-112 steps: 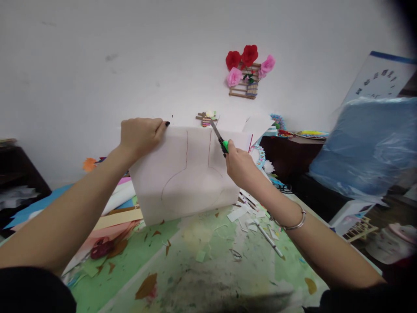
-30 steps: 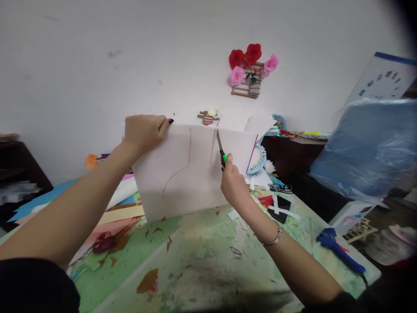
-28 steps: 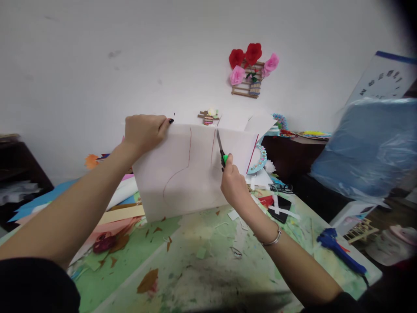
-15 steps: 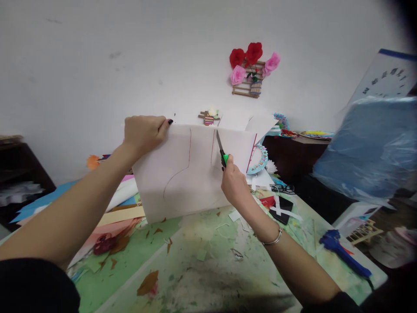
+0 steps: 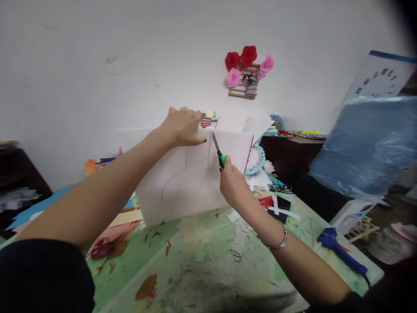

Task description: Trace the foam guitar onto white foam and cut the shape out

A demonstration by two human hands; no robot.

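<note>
A large white sheet of paper [image 5: 182, 187] with a brown drawn vase outline stands upright above the table. My left hand [image 5: 182, 126] grips its top edge near the middle, just left of the cut. My right hand [image 5: 232, 184] is closed on green-handled scissors [image 5: 217, 151], whose blades sit in the paper's top edge along the right drawn line. A bracelet is on my right wrist.
The green table [image 5: 208, 265] is littered with paper scraps. Coloured paper sheets [image 5: 120, 217] lie at the left. A blue glue gun [image 5: 339, 254] and a black piece [image 5: 282, 206] lie at the right. Paper flowers [image 5: 247, 69] hang on the wall. A blue plastic-wrapped bundle [image 5: 368, 148] sits far right.
My left hand has shifted right along the paper's top edge, from the left corner to near the scissors. The right hand and scissors have hardly moved.
</note>
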